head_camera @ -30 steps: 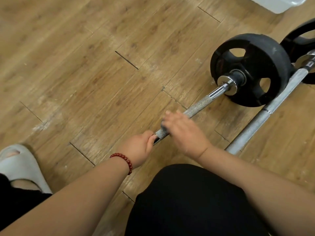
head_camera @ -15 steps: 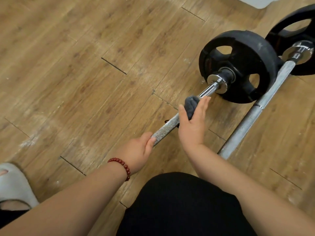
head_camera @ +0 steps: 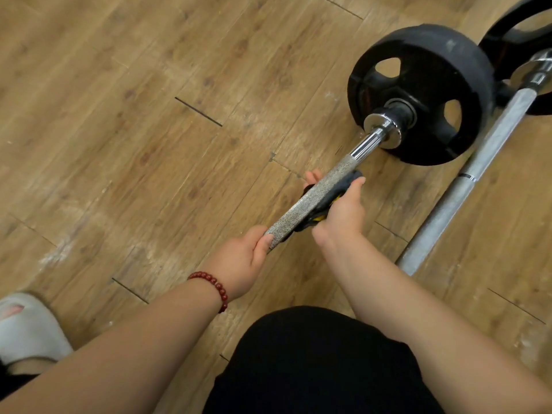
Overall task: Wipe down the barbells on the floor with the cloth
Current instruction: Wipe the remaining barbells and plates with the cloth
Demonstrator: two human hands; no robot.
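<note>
Wiping a bar [head_camera: 313,195] from beneath with a cloth [head_camera: 346,182], over a wooden floor [head_camera: 149,115].

Gripping the bar's near end with the left hand [head_camera: 242,258], fingers and thumb clamped round the knurled steel, red bracelet [head_camera: 213,282] at the wrist. Cupping the bar from below with the right hand [head_camera: 340,213], between the left hand and the plate [head_camera: 424,70], fingers curled under and round it, fingertips [head_camera: 312,176] showing on the far side, thumb laid along the near side. Pinning the dark, yellow-trimmed cloth between that palm and the steel, touching the bar's underside. Resting the far end on its black plate. Just beside it on the right, lying flat: a second bar [head_camera: 478,162], with a second plate [head_camera: 507,34] at the top corner. At bottom left, a pale slipper [head_camera: 27,330].
</note>
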